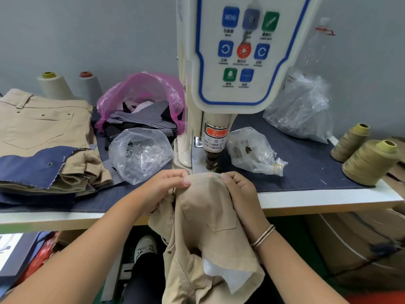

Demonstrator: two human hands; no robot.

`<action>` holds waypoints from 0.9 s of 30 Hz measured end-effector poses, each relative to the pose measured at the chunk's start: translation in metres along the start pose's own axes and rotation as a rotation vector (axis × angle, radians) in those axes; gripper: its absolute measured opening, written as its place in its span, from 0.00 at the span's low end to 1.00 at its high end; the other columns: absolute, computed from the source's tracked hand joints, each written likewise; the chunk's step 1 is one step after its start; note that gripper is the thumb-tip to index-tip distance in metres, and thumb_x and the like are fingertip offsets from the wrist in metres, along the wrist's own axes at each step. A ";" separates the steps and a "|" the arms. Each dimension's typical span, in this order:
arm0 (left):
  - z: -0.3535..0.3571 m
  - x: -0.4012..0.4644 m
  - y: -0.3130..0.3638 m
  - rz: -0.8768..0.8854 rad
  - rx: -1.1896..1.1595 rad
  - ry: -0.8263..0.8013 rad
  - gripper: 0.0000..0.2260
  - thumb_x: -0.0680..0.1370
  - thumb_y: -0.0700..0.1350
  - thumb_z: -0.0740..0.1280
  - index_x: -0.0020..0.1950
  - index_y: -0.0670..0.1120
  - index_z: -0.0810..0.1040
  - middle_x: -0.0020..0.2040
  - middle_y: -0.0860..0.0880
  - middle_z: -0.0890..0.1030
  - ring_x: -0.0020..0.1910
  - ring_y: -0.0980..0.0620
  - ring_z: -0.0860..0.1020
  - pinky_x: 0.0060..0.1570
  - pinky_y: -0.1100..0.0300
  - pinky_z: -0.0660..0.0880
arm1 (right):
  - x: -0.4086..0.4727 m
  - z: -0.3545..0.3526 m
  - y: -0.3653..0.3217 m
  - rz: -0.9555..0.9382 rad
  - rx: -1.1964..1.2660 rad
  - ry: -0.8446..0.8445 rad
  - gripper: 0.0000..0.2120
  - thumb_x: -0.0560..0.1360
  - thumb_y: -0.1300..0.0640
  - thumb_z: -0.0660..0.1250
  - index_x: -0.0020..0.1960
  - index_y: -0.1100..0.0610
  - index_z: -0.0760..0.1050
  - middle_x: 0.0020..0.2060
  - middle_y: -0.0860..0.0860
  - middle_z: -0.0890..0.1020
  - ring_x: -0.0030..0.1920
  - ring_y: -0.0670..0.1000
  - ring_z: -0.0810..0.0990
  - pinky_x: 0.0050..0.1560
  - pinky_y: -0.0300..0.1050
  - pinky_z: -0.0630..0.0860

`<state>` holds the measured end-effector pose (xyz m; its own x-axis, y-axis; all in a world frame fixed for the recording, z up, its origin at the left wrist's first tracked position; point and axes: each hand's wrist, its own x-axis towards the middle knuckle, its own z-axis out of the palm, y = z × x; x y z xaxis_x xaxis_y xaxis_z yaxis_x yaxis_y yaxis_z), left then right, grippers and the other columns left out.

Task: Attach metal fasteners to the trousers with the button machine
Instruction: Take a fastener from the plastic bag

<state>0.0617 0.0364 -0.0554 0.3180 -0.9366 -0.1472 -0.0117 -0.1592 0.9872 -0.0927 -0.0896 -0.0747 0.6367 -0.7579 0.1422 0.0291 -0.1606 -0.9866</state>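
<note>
Beige trousers (206, 218) hang over the table's front edge, their top stretched under the head of the white button machine (232, 62). A red laser dot (210, 176) lies on the cloth just below the machine's punch (211, 160). My left hand (164, 185) pinches the cloth left of the dot. On the dot's right, my right hand (238, 189) grips the same fold. A clear bag of metal fasteners (140, 154) lies left of the machine, and a smaller one (252, 150) lies to its right.
A stack of beige trousers (41, 132) with a blue denim piece sits at the left. A pink bag of dark scraps (142, 106) is behind. Thread cones (370, 161) stand at the right, others (54, 84) at the back left. A crumpled clear bag (302, 108) lies at the back right.
</note>
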 end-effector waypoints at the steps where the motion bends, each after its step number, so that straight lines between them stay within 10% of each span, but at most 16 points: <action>1: 0.000 0.000 -0.001 0.009 0.001 -0.009 0.12 0.63 0.54 0.69 0.29 0.51 0.69 0.28 0.53 0.63 0.25 0.57 0.59 0.22 0.69 0.54 | 0.000 0.000 0.001 -0.002 -0.004 -0.005 0.12 0.78 0.60 0.64 0.37 0.53 0.78 0.30 0.40 0.80 0.34 0.36 0.75 0.38 0.28 0.71; 27: 0.004 -0.004 -0.002 0.070 -0.004 -0.068 0.09 0.70 0.44 0.65 0.29 0.49 0.71 0.28 0.55 0.70 0.26 0.61 0.68 0.26 0.73 0.64 | -0.005 -0.002 0.003 0.019 0.034 -0.036 0.17 0.77 0.60 0.64 0.32 0.48 0.76 0.29 0.41 0.76 0.33 0.40 0.71 0.36 0.33 0.69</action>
<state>0.0562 0.0391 -0.0567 0.2514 -0.9644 -0.0820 -0.0274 -0.0918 0.9954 -0.0974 -0.0874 -0.0784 0.6646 -0.7373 0.1210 0.0429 -0.1241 -0.9913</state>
